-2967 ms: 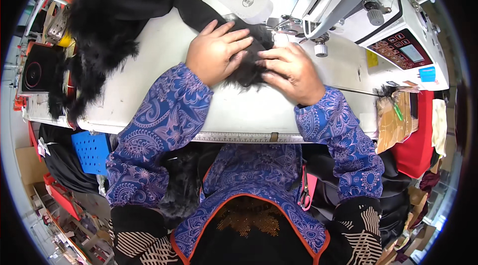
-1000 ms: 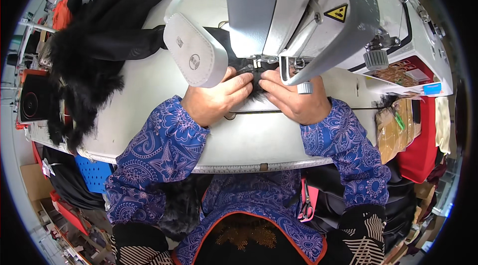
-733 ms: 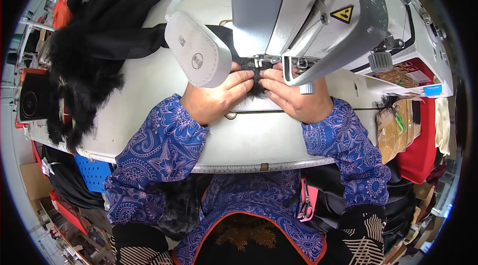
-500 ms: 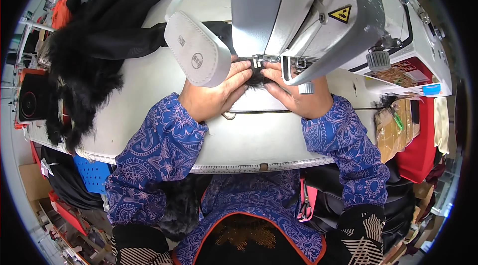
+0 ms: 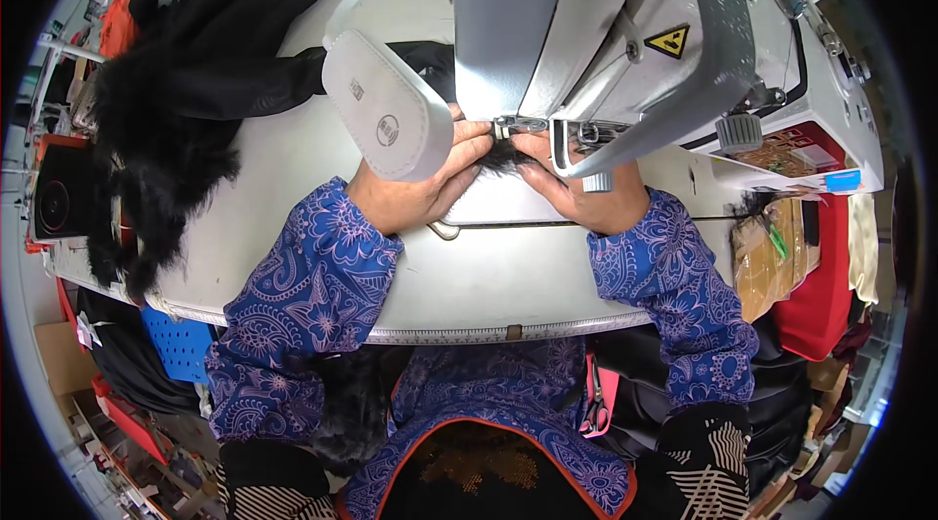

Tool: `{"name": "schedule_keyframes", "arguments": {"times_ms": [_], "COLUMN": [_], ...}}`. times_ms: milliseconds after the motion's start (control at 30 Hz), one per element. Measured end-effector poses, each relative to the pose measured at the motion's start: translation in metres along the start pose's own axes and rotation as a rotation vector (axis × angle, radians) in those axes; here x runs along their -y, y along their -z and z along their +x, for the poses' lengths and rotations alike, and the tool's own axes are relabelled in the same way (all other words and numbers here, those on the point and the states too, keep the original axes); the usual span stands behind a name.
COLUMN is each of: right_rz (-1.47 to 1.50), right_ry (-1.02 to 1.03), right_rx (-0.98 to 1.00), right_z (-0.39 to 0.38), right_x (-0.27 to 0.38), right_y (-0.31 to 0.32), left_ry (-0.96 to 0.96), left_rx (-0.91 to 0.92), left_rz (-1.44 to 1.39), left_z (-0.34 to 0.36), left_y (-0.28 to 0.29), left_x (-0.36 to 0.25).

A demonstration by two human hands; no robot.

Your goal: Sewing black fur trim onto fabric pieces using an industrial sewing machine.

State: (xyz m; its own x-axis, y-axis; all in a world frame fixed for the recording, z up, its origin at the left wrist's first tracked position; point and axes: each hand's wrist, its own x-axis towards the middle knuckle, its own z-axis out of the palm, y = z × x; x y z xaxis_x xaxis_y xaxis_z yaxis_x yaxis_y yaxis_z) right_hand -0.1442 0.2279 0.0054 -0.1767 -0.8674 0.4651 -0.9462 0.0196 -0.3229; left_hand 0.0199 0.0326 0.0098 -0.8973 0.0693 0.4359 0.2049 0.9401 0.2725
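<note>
Both my hands are at the sewing machine (image 5: 508, 21), one on each side of its presser foot (image 5: 504, 128). A small piece of black fur (image 5: 504, 160) lies under the foot, its hairs sticking out toward me. From the left, my left hand (image 5: 410, 195) grips the fur's edge with fingers together; a pale, rounded lamp-like pad (image 5: 387, 109) covers part of it. My right hand (image 5: 608, 210) holds the fur's other side between thumb and fingers, partly behind the grey machine guard (image 5: 674, 95). The needle point and the fabric beneath my fingertips are hidden.
Black fur trim (image 5: 161, 149) and dark cloth (image 5: 254, 2) lie on the left of the white table (image 5: 469, 276). A measuring tape (image 5: 430, 334) runs along its front edge. Scissors (image 5: 595, 412) rest near my lap; a taped brown package (image 5: 767, 261) sits at the right.
Both hands have shifted very slightly left while staying on the fur. My right fingertips sit a little further under the machine. The view has moved slightly.
</note>
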Motion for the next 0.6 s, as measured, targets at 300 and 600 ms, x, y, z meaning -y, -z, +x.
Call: {"name": "schedule_keyframes", "arguments": {"times_ms": [300,600], "right_rz": [0.048,-0.019], "right_ry": [0.032,0.042], "right_rx": [-0.059,-0.009], "right_z": [0.0023,0.0017], "right_x": [-0.0026,-0.0059], "right_y": [-0.0027,-0.0016], "left_ry": [-0.001,-0.019], "left_rx": [0.011,-0.041], "left_rz": [0.020,-0.017], "left_z": [0.0025,0.0055], "left_y": [0.0024,0.0035], "left_x": [0.0019,0.0003]}}
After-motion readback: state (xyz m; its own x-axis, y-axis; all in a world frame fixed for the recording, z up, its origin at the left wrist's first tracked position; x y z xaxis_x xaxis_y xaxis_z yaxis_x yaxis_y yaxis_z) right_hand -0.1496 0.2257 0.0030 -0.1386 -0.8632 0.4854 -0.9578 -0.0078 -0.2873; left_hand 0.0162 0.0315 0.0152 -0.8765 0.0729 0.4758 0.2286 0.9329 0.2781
